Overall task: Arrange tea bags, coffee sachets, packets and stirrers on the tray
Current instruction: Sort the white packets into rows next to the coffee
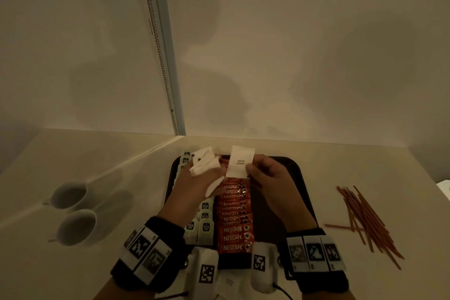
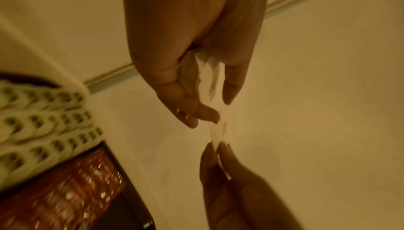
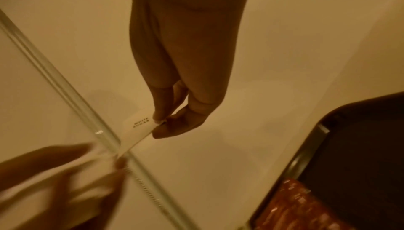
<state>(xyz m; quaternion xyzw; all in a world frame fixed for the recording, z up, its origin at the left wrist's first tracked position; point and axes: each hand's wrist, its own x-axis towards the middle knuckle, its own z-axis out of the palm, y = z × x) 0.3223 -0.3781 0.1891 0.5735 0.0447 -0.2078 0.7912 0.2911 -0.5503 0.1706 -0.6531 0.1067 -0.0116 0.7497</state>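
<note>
The right hand (image 1: pixel 265 175) pinches one white sugar packet (image 1: pixel 239 164) above the tray (image 1: pixel 287 165), near its 12 o'clock edge. The left hand (image 1: pixel 194 182) grips a bundle of packets (image 1: pixel 204 163), probably as supply for one-by-one placing.

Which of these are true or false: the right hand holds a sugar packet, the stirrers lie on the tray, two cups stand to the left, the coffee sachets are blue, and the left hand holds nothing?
1. The right hand pinches a white sugar packet. True.
2. The stirrers lie on the tray. False: they lie on the counter to its right.
3. Two cups stand left of the tray. True.
4. The coffee sachets are blue. False: red.
5. The left hand holds nothing. False: it grips a bunch of white packets.
</note>
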